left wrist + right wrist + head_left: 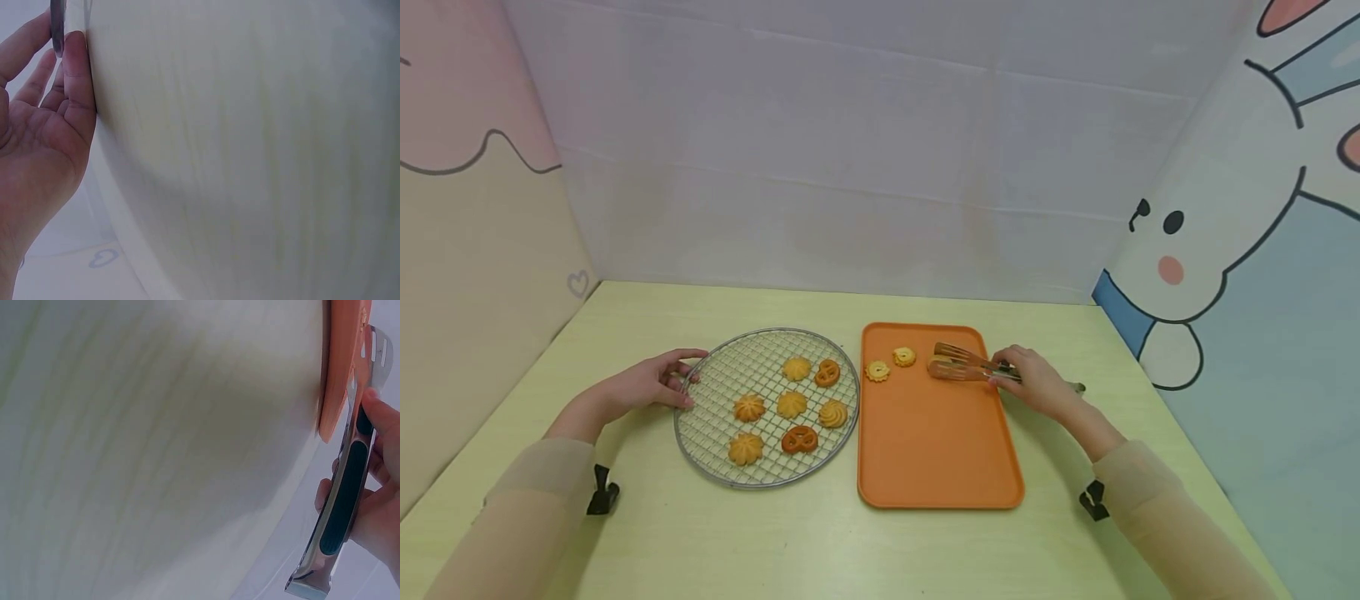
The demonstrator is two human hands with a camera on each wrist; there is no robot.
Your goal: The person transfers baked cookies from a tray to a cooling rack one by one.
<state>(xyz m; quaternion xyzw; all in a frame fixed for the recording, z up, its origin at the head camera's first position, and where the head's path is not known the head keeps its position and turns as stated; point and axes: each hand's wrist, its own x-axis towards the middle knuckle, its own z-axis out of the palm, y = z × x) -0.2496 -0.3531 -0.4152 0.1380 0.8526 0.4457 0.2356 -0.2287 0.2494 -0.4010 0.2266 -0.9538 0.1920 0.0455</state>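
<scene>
Beige sleeves (512, 517) lead to the left hand (643, 387), whose thumb and fingers pinch the left rim of the round wire cooling rack (760, 486), and to the right hand (1037, 379), which grips green-handled metal tongs (345, 500). Five cookies (792, 405) and two pretzels (800, 439) lie on the rack. Above the orange tray's (936, 450) upper right area, the tong heads flank a partly hidden biscuit (937, 360), contact indeterminable; two ring-shaped biscuits (904, 358) occupy its upper left.
</scene>
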